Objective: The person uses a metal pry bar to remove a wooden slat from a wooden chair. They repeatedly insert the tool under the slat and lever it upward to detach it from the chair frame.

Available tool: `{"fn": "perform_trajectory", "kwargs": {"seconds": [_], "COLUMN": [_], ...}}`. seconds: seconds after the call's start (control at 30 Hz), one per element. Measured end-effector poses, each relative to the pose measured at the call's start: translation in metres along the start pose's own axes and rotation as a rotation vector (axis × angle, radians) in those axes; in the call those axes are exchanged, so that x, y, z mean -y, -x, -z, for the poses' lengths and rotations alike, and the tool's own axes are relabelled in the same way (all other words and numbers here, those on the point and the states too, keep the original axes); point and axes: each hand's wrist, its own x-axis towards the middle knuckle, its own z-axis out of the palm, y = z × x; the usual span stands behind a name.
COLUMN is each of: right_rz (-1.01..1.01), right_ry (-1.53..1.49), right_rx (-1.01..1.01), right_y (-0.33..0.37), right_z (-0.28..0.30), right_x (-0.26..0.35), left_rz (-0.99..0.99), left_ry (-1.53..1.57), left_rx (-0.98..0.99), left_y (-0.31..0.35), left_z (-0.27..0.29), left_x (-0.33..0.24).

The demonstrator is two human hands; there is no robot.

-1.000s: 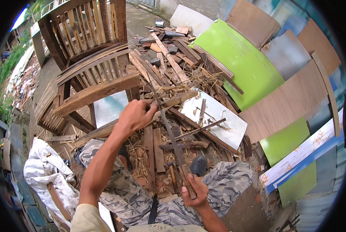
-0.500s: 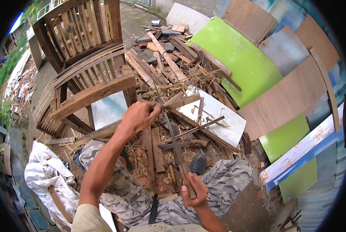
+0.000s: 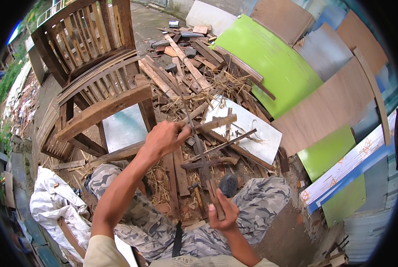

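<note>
My right hand (image 3: 225, 216) grips the wooden handle of a long, narrow, dark blade (image 3: 198, 147); whether it is a saw or a machete I cannot tell. The blade slants up and away to the left. My left hand (image 3: 168, 138) is closed beside it, around a wooden strip (image 3: 219, 123) that crosses the blade and sticks out to the right. The strip's left end is hidden by the fingers. A curved piece of wood (image 3: 225, 160) lies beneath the blade. On the ground between my legs rests a hammer (image 3: 198, 200).
A slatted wooden chair (image 3: 103, 111) stands at left. Ahead spreads a pile of scrap wood (image 3: 188, 66) with straw. A white board (image 3: 257, 140) lies right of the blade, and a green panel (image 3: 270, 62) behind it. White cloth (image 3: 56, 200) lies by my left leg.
My left hand and the wooden strip have shifted slightly toward me and right. The right hand keeps its hold on the handle, its fingers now straighter. The whole view has moved a little.
</note>
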Motion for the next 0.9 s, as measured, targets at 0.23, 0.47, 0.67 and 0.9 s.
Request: {"fn": "perform_trajectory", "kwargs": {"seconds": [0.23,0.47,0.67,0.9], "right_rz": [0.056,-0.063,-0.557,-0.511], "right_ry": [-0.042,0.115,-0.584,-0.606], "right_rx": [-0.191,-0.313,-0.301,-0.329], "right_y": [-0.077,-0.132,-0.134,-0.134], "right_z": [0.005,0.043,0.051,0.072], "right_x": [-0.01,-0.069,-0.091,-0.096], "left_rz": [-0.051,-0.111,-0.158,0.114], "left_ry": [0.019,0.04,0.186,0.479], "left_rx": [0.09,0.108,0.221,0.363], "left_y": [0.012,0.02,0.009,-0.009], "left_z": [-0.015,-0.015,-0.046,-0.118], "left_x": [-0.016,-0.025,-0.029,-0.01]}}
